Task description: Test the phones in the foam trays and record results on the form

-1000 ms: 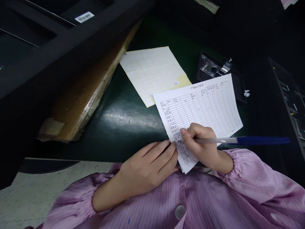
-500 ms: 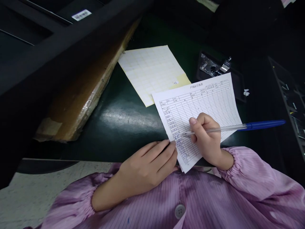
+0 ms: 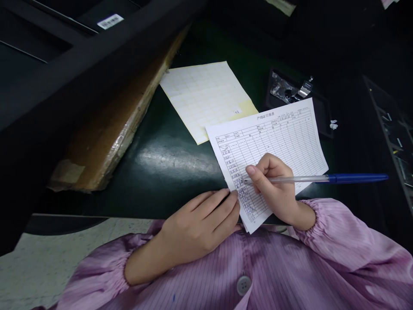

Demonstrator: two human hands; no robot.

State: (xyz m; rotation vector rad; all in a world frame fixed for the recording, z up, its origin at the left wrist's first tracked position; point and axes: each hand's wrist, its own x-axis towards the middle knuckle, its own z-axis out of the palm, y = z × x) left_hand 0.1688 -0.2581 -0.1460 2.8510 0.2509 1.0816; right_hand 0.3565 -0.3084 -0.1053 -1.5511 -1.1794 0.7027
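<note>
Head view: the form [image 3: 284, 133], a printed grid sheet headed 产线QC日报表 (a daily line QC report), lies on the dark green mat [image 3: 167, 189] just in front of the person's torso. Its long axis is hard to call from this angle, but the title runs along the far edge, rising to the right. The right hand [image 3: 272, 189] is the one over the sheet, pinching a clear pen [image 3: 355, 178] with a blue end between thumb and fingers. The pen lies almost level across the picture, its tip on the form's left column, among blue handwriting too small to read. The left hand [image 3: 201, 228] sits at the near left edge, fingers pressed together on the paper; whether the thumb goes under the sheet is hidden. Beyond the form, partly under it, is a pale label sheet [image 3: 203, 99]; farther left, a taped cardboard strip [image 3: 109, 137]. A black tray [image 3: 319, 110] holds a foil bag [image 3: 280, 86]. The barcode label [image 3: 110, 21] is unreadable.
</note>
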